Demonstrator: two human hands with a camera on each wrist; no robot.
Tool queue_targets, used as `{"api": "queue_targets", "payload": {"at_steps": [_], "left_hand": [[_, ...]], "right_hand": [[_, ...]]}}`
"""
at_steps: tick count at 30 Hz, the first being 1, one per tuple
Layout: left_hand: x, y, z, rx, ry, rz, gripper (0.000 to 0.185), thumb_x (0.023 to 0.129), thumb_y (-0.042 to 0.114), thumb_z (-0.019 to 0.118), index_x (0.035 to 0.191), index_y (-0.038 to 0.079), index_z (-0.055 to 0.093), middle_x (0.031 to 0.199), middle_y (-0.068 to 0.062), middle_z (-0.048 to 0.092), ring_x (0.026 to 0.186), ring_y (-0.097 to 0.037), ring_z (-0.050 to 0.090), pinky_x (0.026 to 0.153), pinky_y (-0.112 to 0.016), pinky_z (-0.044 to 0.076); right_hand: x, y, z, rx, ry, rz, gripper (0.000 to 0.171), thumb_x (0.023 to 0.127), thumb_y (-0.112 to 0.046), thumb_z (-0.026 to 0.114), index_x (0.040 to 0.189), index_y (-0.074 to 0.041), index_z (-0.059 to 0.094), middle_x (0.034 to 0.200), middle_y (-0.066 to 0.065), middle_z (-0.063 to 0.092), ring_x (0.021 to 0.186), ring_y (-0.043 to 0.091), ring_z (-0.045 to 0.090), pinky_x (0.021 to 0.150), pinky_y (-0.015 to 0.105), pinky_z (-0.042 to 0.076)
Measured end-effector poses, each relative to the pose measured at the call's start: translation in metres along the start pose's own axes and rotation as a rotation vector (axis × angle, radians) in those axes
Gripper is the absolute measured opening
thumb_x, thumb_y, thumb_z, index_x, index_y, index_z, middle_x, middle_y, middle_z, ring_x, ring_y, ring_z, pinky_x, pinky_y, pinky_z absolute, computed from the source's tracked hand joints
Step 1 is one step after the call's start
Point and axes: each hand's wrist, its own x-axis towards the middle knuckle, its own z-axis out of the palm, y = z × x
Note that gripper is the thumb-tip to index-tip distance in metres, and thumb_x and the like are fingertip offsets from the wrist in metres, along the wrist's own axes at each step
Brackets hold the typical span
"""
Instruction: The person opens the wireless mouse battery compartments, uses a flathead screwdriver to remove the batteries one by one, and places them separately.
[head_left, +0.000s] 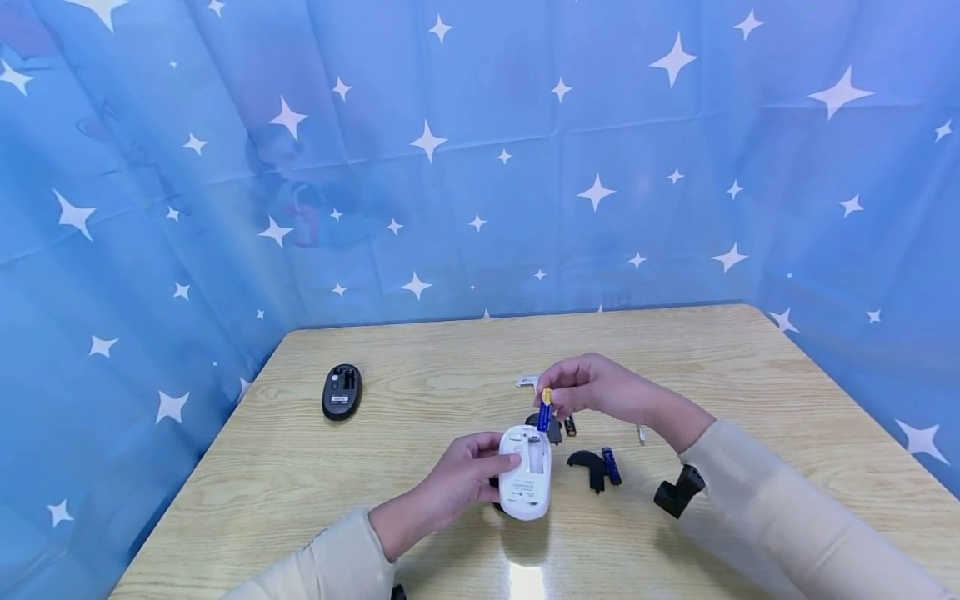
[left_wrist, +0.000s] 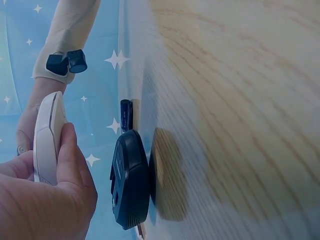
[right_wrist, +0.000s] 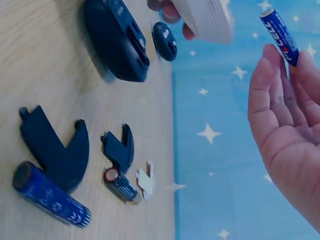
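Note:
In the head view my left hand (head_left: 471, 473) holds a white mouse (head_left: 523, 493) above the table, underside up, its battery slot uncovered. My right hand (head_left: 588, 385) pinches a blue battery (head_left: 544, 415) by its yellow end, just over the mouse's far end. The right wrist view shows that battery (right_wrist: 280, 35) between thumb and fingertips, apart from the white mouse (right_wrist: 207, 20). On the table near my hands lie a black cover (head_left: 594, 463) and a second blue battery (head_left: 611, 467). A black mouse (left_wrist: 131, 180) is below the left hand in the left wrist view.
Another black mouse (head_left: 342, 392) lies bottom up at the table's left. Behind the white mouse are a small dark cover (right_wrist: 119, 150), a dark battery (right_wrist: 121, 186) and a white cover (right_wrist: 146, 181). A thin white piece (head_left: 641, 434) lies under my right forearm.

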Motion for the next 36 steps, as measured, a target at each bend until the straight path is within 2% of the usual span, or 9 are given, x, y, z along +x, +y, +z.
{"api": "queue_targets", "payload": {"at_steps": [6, 10, 17, 23, 29, 36], "left_hand": [[0.000, 0.000, 0.000, -0.004, 0.023, 0.002, 0.037, 0.091, 0.007, 0.063, 0.123, -0.011, 0.055, 0.097, -0.010, 0.064, 0.083, -0.018, 0.064, 0.067, -0.031, 0.059], [0.000, 0.000, -0.001, -0.006, 0.019, 0.001, 0.036, 0.092, 0.007, 0.062, 0.123, -0.011, 0.055, 0.097, -0.011, 0.064, 0.083, -0.019, 0.064, 0.068, -0.032, 0.059], [0.000, 0.002, -0.002, -0.003, 0.021, -0.001, 0.035, 0.092, 0.007, 0.062, 0.122, -0.010, 0.055, 0.097, -0.011, 0.063, 0.084, -0.019, 0.064, 0.069, -0.033, 0.059], [-0.001, 0.001, -0.002, 0.004, 0.020, 0.000, 0.036, 0.092, 0.008, 0.062, 0.122, -0.010, 0.055, 0.098, -0.011, 0.063, 0.084, -0.018, 0.064, 0.069, -0.031, 0.059], [-0.001, 0.000, -0.002, 0.017, 0.026, 0.004, 0.036, 0.092, 0.009, 0.062, 0.123, -0.009, 0.056, 0.098, -0.011, 0.064, 0.084, -0.019, 0.064, 0.067, -0.031, 0.058], [-0.001, -0.001, -0.003, 0.018, 0.036, 0.004, 0.035, 0.092, 0.009, 0.062, 0.122, -0.008, 0.056, 0.097, -0.009, 0.063, 0.083, -0.018, 0.064, 0.065, -0.029, 0.058]], "right_hand": [[0.002, -0.002, -0.010, 0.136, 0.052, -0.020, 0.020, 0.098, -0.007, 0.057, 0.115, 0.003, 0.057, 0.106, 0.017, 0.064, 0.095, 0.026, 0.065, 0.091, 0.051, 0.052], [0.004, 0.001, -0.017, 0.221, 0.082, -0.048, 0.019, 0.100, -0.010, 0.053, 0.117, 0.000, 0.053, 0.105, 0.013, 0.063, 0.096, 0.023, 0.065, 0.092, 0.046, 0.052], [0.011, 0.008, -0.030, 0.336, 0.215, -0.025, 0.024, 0.103, -0.013, 0.048, 0.126, -0.005, 0.050, 0.105, 0.010, 0.063, 0.100, 0.021, 0.064, 0.094, 0.039, 0.052], [0.015, 0.014, -0.038, 0.334, 0.313, 0.028, 0.040, 0.103, -0.014, 0.048, 0.140, 0.000, 0.041, 0.107, 0.009, 0.064, 0.101, 0.019, 0.064, 0.092, 0.034, 0.053], [0.016, 0.018, -0.046, 0.366, 0.382, 0.086, 0.048, 0.102, -0.012, 0.050, 0.144, 0.006, 0.034, 0.104, 0.005, 0.066, 0.101, 0.017, 0.064, 0.089, 0.030, 0.054], [0.021, 0.028, -0.057, 0.363, 0.415, 0.149, 0.053, 0.103, -0.009, 0.045, 0.149, 0.008, 0.024, 0.108, 0.008, 0.063, 0.100, 0.015, 0.065, 0.094, 0.031, 0.051]]}}
